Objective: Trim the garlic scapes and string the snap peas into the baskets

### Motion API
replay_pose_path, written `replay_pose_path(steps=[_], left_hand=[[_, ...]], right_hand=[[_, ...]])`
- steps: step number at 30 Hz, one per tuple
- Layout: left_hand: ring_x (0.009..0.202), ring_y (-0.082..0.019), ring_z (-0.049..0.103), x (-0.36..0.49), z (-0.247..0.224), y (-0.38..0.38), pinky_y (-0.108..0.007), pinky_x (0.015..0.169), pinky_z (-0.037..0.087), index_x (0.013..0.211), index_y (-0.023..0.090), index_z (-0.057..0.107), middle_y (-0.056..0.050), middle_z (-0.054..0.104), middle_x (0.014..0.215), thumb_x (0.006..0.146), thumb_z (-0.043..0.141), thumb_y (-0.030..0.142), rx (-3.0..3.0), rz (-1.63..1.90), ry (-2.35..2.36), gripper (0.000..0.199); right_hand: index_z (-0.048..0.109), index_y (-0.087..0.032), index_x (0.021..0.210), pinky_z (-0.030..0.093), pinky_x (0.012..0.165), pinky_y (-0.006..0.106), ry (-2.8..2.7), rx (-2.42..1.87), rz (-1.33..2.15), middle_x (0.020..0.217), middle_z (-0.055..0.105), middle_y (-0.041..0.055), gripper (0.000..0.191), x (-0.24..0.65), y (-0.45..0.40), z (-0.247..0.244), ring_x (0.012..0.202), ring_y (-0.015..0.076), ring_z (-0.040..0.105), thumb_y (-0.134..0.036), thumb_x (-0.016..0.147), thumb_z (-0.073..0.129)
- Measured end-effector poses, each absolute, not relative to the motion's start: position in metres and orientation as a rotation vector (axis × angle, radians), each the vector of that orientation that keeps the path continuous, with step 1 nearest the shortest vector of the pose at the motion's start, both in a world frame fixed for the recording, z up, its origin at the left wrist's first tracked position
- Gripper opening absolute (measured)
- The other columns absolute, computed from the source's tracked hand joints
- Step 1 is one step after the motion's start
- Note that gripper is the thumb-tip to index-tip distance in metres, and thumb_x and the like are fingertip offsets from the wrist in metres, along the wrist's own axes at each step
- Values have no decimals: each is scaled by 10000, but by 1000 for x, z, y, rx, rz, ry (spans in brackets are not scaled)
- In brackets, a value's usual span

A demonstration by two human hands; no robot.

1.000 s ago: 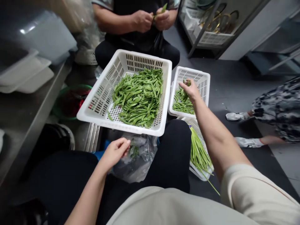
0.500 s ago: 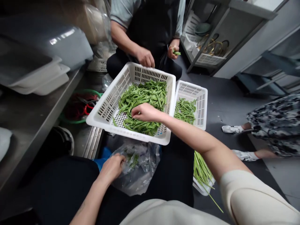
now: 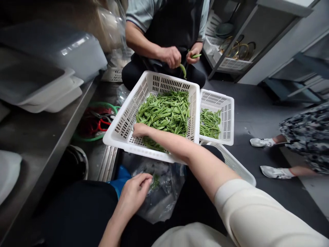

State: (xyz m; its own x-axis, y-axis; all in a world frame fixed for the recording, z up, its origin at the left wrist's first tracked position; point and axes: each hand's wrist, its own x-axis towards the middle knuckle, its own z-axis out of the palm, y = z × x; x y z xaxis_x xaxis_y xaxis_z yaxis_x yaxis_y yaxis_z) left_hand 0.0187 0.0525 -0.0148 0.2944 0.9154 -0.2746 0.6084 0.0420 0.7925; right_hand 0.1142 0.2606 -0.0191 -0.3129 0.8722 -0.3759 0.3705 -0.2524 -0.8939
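Since the earlier frame, the right hand (image 3: 141, 130) has moved from over the pile to the near left corner of the large white basket (image 3: 144, 153). Beyond this basket sits a co-worker (image 3: 177, 27) in a dark apron. The large basket is rigid plastic, likely light for its size, and best taken by opposite rims. Just to its right stands a smaller basket (image 3: 228, 120), holding more pods; nearer, past its right front corner, lies another white basket (image 3: 240, 164). Before it, a clear plastic bag (image 3: 164, 206) looks limp and slippery. Left of it, red-handled scissors (image 3: 103, 129) rest in a green-rimmed bowl (image 3: 88, 139).

The two hands are apart. The right reaches inside the large basket with fingers bent down; their tips are hidden, so its hold cannot be told. The left hand (image 3: 136, 192) is in front of the basket, by the bag, fingers curled in toward the thumb; whether anything is pinched there cannot be told.

Green pods (image 3: 167, 111) are heaped inside the large basket. Each should be very light, crisp yet a little bendy, smooth, and easily snapped or bruised; a gentle finger-and-thumb pinch near one end would suit.
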Motion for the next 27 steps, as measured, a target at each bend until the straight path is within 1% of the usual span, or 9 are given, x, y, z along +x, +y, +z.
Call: replay_pose_path(steps=[2,5,8,10,14,20,21,24,27], left_hand=[[678,-164,641,22,0,61,-231,605,478,778,222,660,-19,698,743,807,451,395,1613,608,1464,272],[563,-146,592,32,21,79,-222,536,452,785,211,627,-5,664,657,775,472,422,1599,782,1598,263],[559,-142,576,48,36,98,-227,552,439,801,205,611,-4,655,662,777,462,421,1689,843,1643,263],[586,-146,579,60,42,107,-232,574,434,789,202,607,-10,657,683,789,440,415,1772,835,1596,270],[585,-157,565,80,42,113,-252,597,419,748,206,593,-16,644,662,805,387,407,1926,762,1539,293],[592,-181,595,85,40,119,-266,564,401,681,233,561,-35,651,634,803,340,367,2039,683,1531,286],[574,-182,589,86,41,121,-267,551,395,651,239,547,-34,641,610,798,330,363,2053,655,1548,290],[522,-183,560,89,45,124,-270,522,384,580,248,507,-30,598,542,779,308,360,2094,573,1584,303],[514,-178,554,92,49,124,-262,522,394,566,248,525,-21,594,532,762,326,355,2111,570,1528,299]], right_hand=[[469,-120,545,295,392,151,-1503,-1515,1703,413,381,-56,253,139,258,1,457,66,473,30,704,596],[519,-126,706,318,367,135,-1363,-1372,1808,490,437,-65,116,182,239,32,454,54,489,-85,813,541],[556,-110,781,327,348,128,-1132,-1156,1944,577,528,-50,16,215,209,47,432,33,480,-112,796,549],[570,-105,788,339,345,124,-1037,-1070,1974,602,564,-42,42,227,192,47,422,29,485,-124,755,588],[577,-121,807,390,370,120,-1003,-1004,1945,524,545,-63,127,231,172,34,401,36,493,-190,724,644],[540,-125,773,410,370,129,-1027,-1108,1872,468,524,-53,31,227,168,23,397,60,508,-149,788,552],[542,-126,786,415,374,132,-1048,-1114,1850,480,523,-53,15,227,168,24,412,64,520,-133,797,534],[583,-126,884,425,397,141,-1159,-1123,1767,528,519,-53,115,226,166,27,445,63,526,-100,829,486],[626,-132,994,421,432,150,-1305,-1093,1741,546,503,-56,182,231,164,28,439,48,487,-140,853,510]])
